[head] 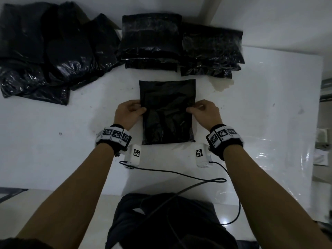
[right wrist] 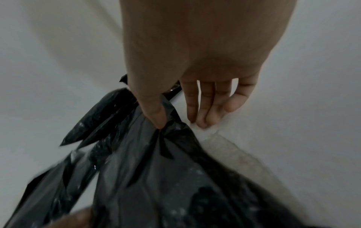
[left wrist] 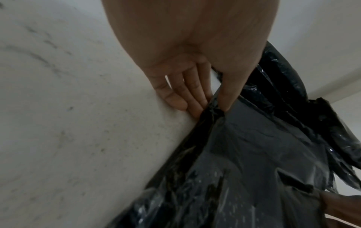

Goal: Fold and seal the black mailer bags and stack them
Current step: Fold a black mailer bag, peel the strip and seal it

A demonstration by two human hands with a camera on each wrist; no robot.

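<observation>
The thin, glossy black plastic mailer bag (head: pixel 167 112) you are working on lies flat on the white worktop (head: pixel 53 141), straight in front of you, with its far end pointing toward two neat stacks of folded black mailers (head: pixel 179 45) and a loose heap of crumpled black bags (head: pixel 45 51) off to your left. Judge this film as very light, limp and slick: it wrinkles at once, holds no shape of its own, and will likely slide on the smooth surface, so take it at the side edges where you can pinch through both layers. Your left hand (head: pixel 128 112) already does that, thumb on top and fingers (left wrist: pixel 187 98) lying fairly straight beside and partly under the left edge, a narrow grip closed on the film. Your right hand (head: pixel 204 112) mirrors it on the right edge; its thumb presses a puckered gather of plastic, while the other fingers (right wrist: pixel 210 111) touch the worktop just beside the bag. Both pinches sit about midway along the bag's length.
</observation>
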